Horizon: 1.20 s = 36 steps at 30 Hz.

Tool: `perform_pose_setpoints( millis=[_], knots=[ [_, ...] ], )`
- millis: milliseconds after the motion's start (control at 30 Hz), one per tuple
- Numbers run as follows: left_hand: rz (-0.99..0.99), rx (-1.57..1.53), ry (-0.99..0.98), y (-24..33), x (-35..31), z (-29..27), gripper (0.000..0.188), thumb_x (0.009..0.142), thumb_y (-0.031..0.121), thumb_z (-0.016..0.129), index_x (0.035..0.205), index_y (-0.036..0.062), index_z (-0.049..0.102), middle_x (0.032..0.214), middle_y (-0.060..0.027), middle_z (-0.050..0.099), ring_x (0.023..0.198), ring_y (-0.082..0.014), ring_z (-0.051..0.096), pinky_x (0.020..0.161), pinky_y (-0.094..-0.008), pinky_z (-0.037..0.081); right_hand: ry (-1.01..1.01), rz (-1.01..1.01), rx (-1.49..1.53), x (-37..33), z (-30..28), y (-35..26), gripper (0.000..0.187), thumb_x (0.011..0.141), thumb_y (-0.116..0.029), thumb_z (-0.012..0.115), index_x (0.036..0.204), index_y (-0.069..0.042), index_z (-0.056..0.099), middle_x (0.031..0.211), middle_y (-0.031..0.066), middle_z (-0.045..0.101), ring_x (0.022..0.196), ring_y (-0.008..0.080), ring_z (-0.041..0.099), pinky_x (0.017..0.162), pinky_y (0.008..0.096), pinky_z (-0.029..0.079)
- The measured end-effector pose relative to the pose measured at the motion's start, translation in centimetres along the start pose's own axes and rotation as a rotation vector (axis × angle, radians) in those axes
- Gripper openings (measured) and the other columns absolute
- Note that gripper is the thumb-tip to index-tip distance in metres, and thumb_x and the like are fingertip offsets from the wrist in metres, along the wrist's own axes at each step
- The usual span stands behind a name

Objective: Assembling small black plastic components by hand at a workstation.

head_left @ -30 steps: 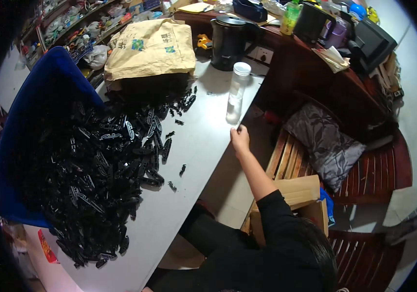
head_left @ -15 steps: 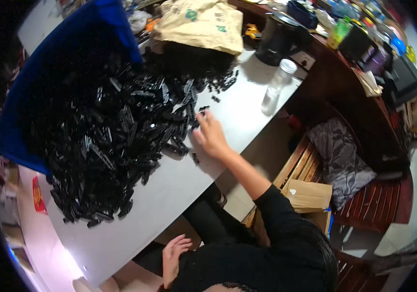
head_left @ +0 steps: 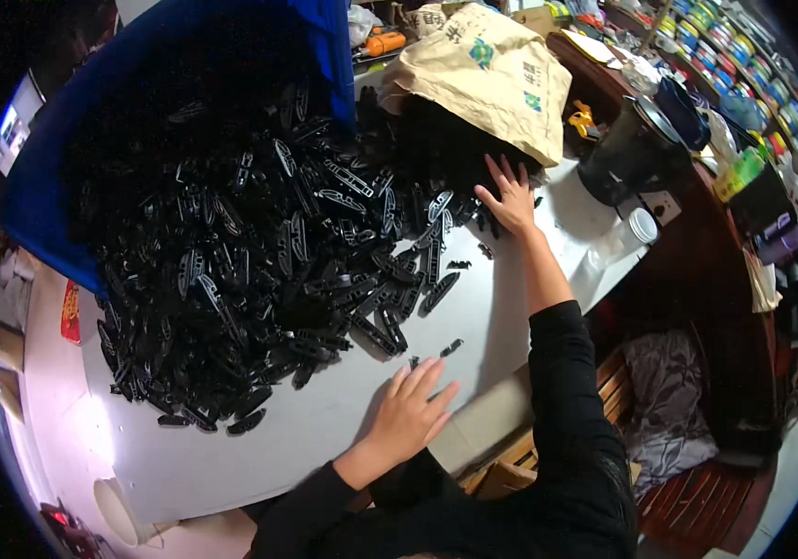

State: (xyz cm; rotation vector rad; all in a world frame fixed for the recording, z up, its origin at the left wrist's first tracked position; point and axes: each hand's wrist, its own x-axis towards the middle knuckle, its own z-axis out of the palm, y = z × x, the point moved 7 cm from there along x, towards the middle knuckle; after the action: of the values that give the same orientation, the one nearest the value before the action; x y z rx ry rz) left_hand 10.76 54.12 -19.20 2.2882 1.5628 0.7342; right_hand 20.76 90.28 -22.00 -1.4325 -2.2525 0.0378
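A large heap of black plastic parts [head_left: 241, 252], many long and curved like clips, spills from a blue bin [head_left: 40, 210] across the white table [head_left: 297, 433]. Over the table's near side my left hand [head_left: 406, 410] is open, its fingertips close to a small loose black part [head_left: 453, 347]. My right hand [head_left: 513, 200], farther off, has its fingers spread and holds nothing visible. It reaches to the dark mouth of a tan paper sack [head_left: 487, 70], beside smaller black pieces. Whether its fingertips touch those pieces I cannot tell.
Right of the sack stand a black lidded bucket [head_left: 627, 149] and a clear jar with a white lid [head_left: 618, 244]. A wooden bench with a grey patterned cushion [head_left: 664, 401] is at the right. A white bin [head_left: 124, 512] stands beyond the table's left corner.
My right hand has moved from the heap's edge away to the sack's mouth. My left hand has come up from my lap over the table. The view has shifted too.
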Motion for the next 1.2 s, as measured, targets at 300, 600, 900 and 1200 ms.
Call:
perform_pose_setpoints(
  millis=[300,600,900,1200],
  knots=[
    [-0.025,0.283,0.009,-2.9,10.5,4.3,0.063,0.073,0.051,0.06,0.129,0.0274,0.043,0.141,-0.0134,0.022,0.129,-0.0369,0.019,0.094,-0.0653,0.02,-0.029,-0.063,0.101,-1.6,0.5,-3.2,0.053,0.075,-0.056,0.054,0.122,-0.032,0.051,0.136,0.0122,0.037,0.125,0.0369,0.027,0.098,0.0532,0.024],
    [-0.216,0.397,0.104,-4.3,8.9,4.2,0.063,0.079,0.048,0.053,0.135,0.0298,0.032,0.143,-0.0133,0.016,0.132,-0.0357,0.012,0.095,-0.0667,0.016,0.005,-0.183,0.104,-8.8,-1.2,-7.6,0.047,0.077,-0.052,0.054,0.112,-0.022,0.058,0.119,0.0047,0.053,0.116,0.0271,0.041,0.089,0.0443,0.034],
    [-0.372,0.387,0.152,-5.1,3.6,1.5,0.093,0.066,0.054,0.065,0.14,0.0271,0.017,0.143,-0.0153,0.017,0.132,-0.0355,0.011,0.093,-0.0691,0.014,0.204,-0.08,0.124,-16.2,-2.8,-14.0,0.034,0.081,-0.039,0.053,0.11,-0.022,0.059,0.111,0.0017,0.057,0.108,0.0249,0.048,0.083,0.042,0.037],
    [-0.265,0.346,0.191,-6.9,-5.0,-2.7,0.087,0.063,0.046,0.069,0.137,0.0293,0.027,0.141,-0.0108,0.025,0.131,-0.0329,0.017,0.095,-0.0659,0.018,0.149,-0.045,0.092,-21.9,-2.3,-21.8,0.033,0.083,-0.034,0.051,0.112,-0.02,0.057,0.116,0.0061,0.054,0.112,0.0282,0.044,0.085,0.046,0.034]
  ],
)
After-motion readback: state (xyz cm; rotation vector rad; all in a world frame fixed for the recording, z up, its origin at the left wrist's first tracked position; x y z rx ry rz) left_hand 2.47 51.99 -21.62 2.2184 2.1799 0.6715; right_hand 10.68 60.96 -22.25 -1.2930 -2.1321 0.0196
